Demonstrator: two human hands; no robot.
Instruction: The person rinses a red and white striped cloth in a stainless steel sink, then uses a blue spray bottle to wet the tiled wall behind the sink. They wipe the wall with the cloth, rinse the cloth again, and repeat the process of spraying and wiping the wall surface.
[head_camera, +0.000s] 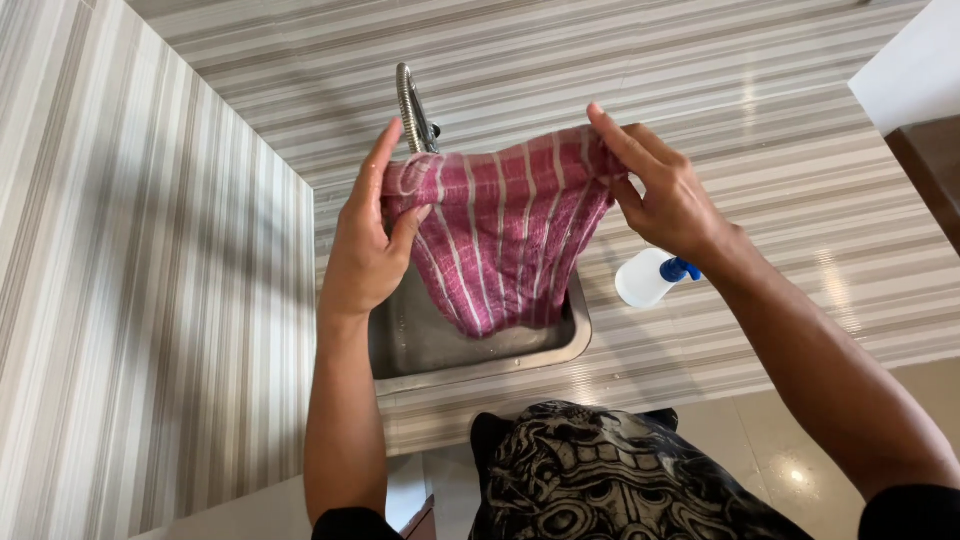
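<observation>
Now both hands (365, 245) (665, 200) stretch cloth (505, 240) crosswise, middle hanging sinkward.

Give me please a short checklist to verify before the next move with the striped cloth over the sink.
1. Left hand pinches one top corner of the red striped cloth: ok.
2. Right hand pinches the other top corner: ok.
3. Cloth hangs above the steel sink, so drips would likely fall in the basin: ok.
4. Cloth fully spread flat: not ok, it sags and bunches in the middle.
5. Faucet running or closed: cannot tell, no water is visible.
6. White spray bottle with blue nozzle stands apart from the cloth on the striped counter: ok.
</observation>
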